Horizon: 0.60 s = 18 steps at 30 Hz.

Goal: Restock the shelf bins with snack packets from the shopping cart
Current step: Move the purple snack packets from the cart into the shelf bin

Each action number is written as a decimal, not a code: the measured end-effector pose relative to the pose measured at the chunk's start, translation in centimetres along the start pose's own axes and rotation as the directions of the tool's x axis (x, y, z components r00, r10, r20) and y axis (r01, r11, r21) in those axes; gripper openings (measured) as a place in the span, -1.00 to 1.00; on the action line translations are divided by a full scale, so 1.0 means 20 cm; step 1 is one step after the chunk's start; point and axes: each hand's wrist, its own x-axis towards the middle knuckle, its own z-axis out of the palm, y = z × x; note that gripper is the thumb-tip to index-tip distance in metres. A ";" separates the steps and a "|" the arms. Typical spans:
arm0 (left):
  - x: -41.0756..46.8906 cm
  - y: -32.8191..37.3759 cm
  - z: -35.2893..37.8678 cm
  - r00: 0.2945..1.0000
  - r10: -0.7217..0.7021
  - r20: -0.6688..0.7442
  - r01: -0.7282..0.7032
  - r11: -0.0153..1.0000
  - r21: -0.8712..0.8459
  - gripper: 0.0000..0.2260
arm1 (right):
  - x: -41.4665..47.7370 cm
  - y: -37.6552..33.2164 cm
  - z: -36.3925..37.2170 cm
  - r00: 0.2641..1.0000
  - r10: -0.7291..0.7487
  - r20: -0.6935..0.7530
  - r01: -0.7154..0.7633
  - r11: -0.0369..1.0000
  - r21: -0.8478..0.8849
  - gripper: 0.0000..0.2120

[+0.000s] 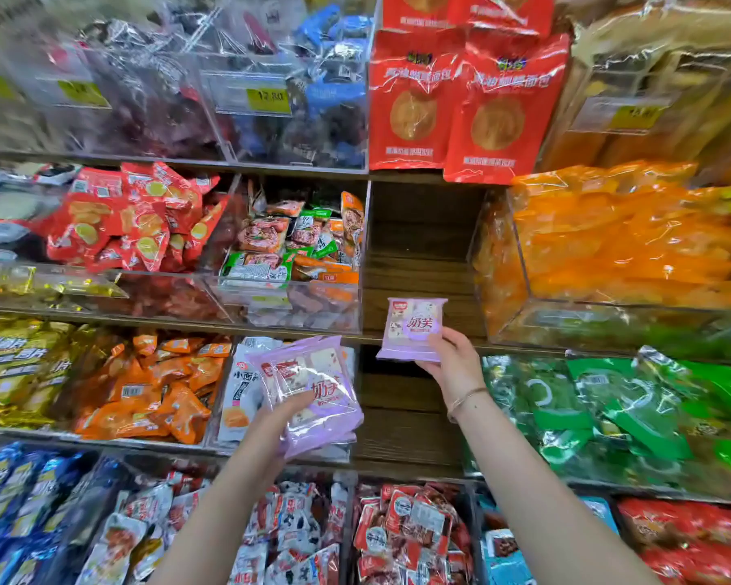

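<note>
Amid packed snack shelves (406, 432), with right hand (448, 365) pinching one lilac packet (412, 327) at the front of the bare wooden gap (423, 255) and left hand (279, 420) clutching a lilac stack (313, 390) below-left of that gap, seems barely started, with nothing yet laid inside.

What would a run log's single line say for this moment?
left-hand grip: holds bundle of purple snack packets | right-hand grip: holds single purple packet before bare wooden shelf bay | phase: likely shelving
</note>
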 end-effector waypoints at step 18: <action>0.26 -0.09 -0.02 0.995 -0.098 0.011 0.098 0.994 0.052 -0.41 | 0.28 0.11 0.00 0.797 -0.340 0.499 0.538 0.024 -0.843 -0.59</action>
